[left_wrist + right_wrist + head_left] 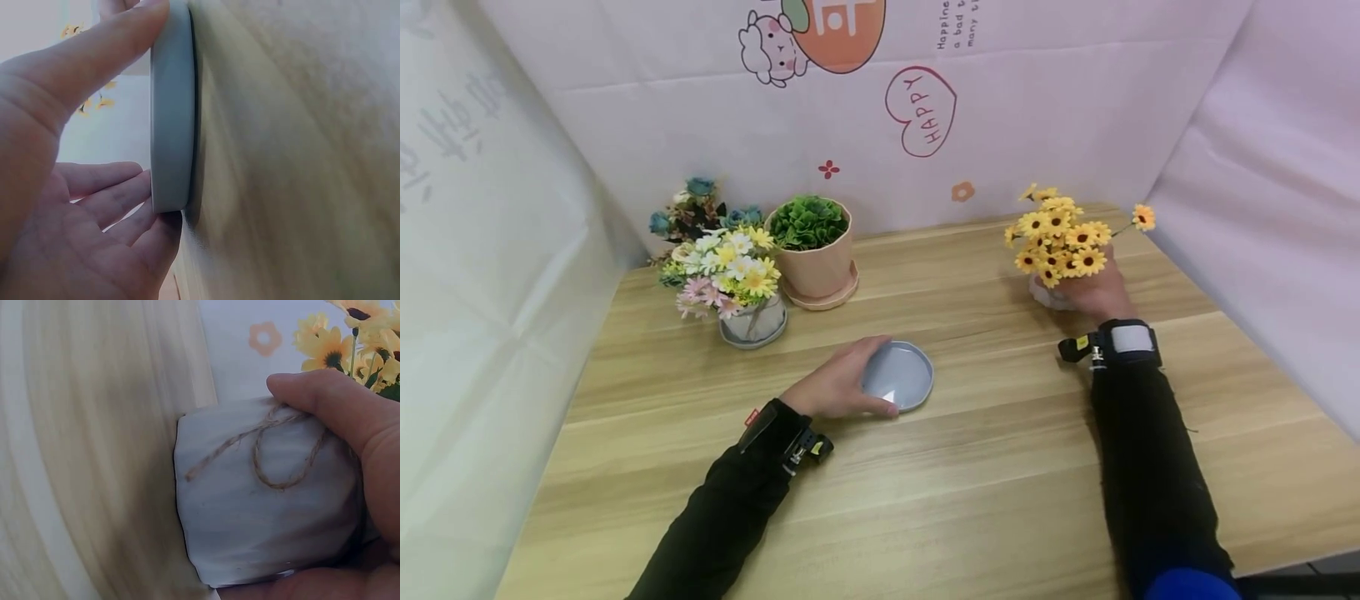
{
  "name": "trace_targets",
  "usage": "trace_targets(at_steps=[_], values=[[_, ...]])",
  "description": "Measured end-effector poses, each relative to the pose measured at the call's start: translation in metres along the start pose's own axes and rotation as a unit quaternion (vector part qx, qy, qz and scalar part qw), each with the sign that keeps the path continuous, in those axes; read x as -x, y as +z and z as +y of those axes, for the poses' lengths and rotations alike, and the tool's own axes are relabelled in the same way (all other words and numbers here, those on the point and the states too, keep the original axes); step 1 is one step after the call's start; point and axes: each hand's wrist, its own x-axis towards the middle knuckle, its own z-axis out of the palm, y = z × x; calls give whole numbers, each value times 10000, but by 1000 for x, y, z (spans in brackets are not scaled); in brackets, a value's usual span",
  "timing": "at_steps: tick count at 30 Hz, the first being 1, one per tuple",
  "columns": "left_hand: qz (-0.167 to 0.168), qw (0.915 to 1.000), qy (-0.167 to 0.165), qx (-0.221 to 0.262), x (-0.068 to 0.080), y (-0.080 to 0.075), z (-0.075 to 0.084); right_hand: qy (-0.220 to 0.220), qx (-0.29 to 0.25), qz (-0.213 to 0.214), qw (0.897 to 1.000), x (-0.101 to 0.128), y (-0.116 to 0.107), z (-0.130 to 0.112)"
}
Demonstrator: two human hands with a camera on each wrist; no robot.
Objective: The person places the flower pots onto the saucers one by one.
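two hands are being shown, and four flower or plant arrangements and one saucer are being counted on the light wooden table.

the round pale blue-grey saucer is lying flat near the middle of the table, and it is being gripped at its rim by the left hand; in the left wrist view the thumb is being pressed on one edge of the saucer and the fingers are being curled against the opposite edge.

the small white pot tied with brown twine is being held by the right hand near the table's far right edge, with thumb and fingers wrapped around it. its bunch of yellow daisy-like flowers is standing above the hand, and in the head view the pot is being almost wholly hidden behind flowers and hand.

at the far left, three things are being grouped close together: a terracotta pot of green leaves on its own saucer, a grey pot of white, yellow and pink flowers, and a bunch of blue flowers behind, whose container is being hidden.

the printed writing on the pale backdrop is being cut off at the top.
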Motion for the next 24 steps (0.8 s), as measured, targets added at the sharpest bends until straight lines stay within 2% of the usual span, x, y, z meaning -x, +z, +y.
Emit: trace_targets(at_steps=[1, 3, 4, 5, 7, 9, 12, 20, 24], values=[[-1, 10000, -1, 2, 0, 0, 0, 197, -828, 283, 9960, 0, 1, -3], [7, 10000, -6, 6, 1, 0, 0, 206, -1173, 220, 9926, -2, 2, -7], [10, 10000, -9, 15, 1, 0, 0, 383, -1533, 203, 9872, -2, 3, -10], [6, 10000, -13, 13, 1, 0, 0, 539, -2023, 296, 9774, -2, 5, -13], [7, 10000, -14, 22, 2, 0, 1, 741, -2366, 341, 9682, -3, 7, -17], [2, 10000, -7, 13, 2, 0, 1, 691, -2373, 331, 9684, -4, 9, -21], [-12, 10000, 18, -6, 1, 0, 0, 793, -2651, 299, 9605, -3, 11, -27], [-90, 10000, 14, 1, 2, -1, 2, 737, -2819, 27, 9566, -2, 15, -39], [-86, 10000, 41, -22, 1, -1, 1, 698, -3181, -231, 9452, -1, 19, -48]])
